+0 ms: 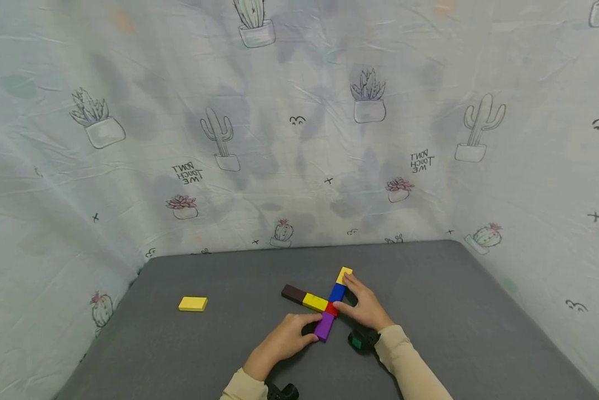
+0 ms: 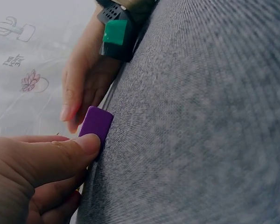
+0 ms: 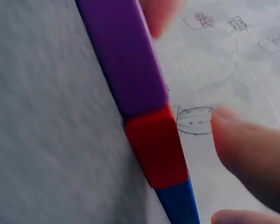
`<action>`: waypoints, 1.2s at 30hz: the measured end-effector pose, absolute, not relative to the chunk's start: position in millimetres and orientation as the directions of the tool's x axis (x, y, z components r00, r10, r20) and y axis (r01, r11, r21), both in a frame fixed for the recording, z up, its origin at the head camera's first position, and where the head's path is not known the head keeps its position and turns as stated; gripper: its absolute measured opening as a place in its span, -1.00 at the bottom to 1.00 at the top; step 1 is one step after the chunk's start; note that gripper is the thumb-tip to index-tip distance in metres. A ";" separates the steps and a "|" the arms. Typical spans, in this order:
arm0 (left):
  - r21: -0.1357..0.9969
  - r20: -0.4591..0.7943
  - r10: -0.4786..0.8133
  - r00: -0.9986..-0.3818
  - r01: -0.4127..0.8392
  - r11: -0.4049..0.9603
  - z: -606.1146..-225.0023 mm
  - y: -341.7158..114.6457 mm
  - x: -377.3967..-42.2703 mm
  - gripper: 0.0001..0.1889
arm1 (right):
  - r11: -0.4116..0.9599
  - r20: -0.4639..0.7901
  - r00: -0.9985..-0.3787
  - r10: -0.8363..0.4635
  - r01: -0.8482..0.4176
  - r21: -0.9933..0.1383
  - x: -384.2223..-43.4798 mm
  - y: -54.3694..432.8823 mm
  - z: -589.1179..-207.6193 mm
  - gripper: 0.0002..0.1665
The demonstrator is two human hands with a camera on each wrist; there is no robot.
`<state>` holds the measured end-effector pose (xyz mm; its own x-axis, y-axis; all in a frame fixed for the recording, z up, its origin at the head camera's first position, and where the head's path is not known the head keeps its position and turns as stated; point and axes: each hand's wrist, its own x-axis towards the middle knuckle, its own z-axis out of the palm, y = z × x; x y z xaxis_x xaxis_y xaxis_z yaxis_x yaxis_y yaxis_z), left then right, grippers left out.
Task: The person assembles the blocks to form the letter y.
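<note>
A purple block (image 1: 324,326) lies at the near end of a row on the grey table, and my left hand (image 1: 285,338) pinches it between thumb and fingers. Beyond it come a red block (image 3: 156,144), a blue block (image 1: 337,292) and a pale yellow block (image 1: 343,274). From the red one, a brighter yellow block (image 1: 315,301) and a dark brown block (image 1: 293,294) branch leftward. My right hand (image 1: 367,307) hovers along the row, fingertips by the pale yellow block, thumb by the red one. In the right wrist view its thumb (image 3: 238,144) is apart from the blocks.
A separate pale yellow block (image 1: 193,304) lies flat at the left of the grey table (image 1: 229,344). Cloth with cactus drawings (image 1: 299,150) hangs behind and beside the table. A dark wrist device with a green patch (image 2: 116,35) is on the right wrist.
</note>
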<state>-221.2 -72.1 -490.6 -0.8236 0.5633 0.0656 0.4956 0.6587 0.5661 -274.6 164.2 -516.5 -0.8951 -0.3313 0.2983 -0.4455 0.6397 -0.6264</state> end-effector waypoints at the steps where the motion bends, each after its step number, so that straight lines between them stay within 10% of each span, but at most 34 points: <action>1: 0.569 0.063 0.562 -0.825 0.492 0.659 -491.2 -71.9 -220.9 -0.54 | 0.639 0.305 -0.893 -0.331 -0.450 -0.624 -272.0 163.6 -516.9 -0.06; 16: 0.703 0.147 0.508 -0.849 0.451 0.550 -493.0 -94.3 -222.0 -0.42 | 0.704 0.214 -0.907 -0.363 -0.417 -0.575 -242.7 142.3 -517.5 0.08; 36: 0.725 0.337 0.083 -0.938 0.315 0.612 -481.1 -183.0 -228.5 -0.45 | 0.693 0.185 -0.906 -0.382 -0.412 -0.592 -242.7 144.1 -516.5 0.07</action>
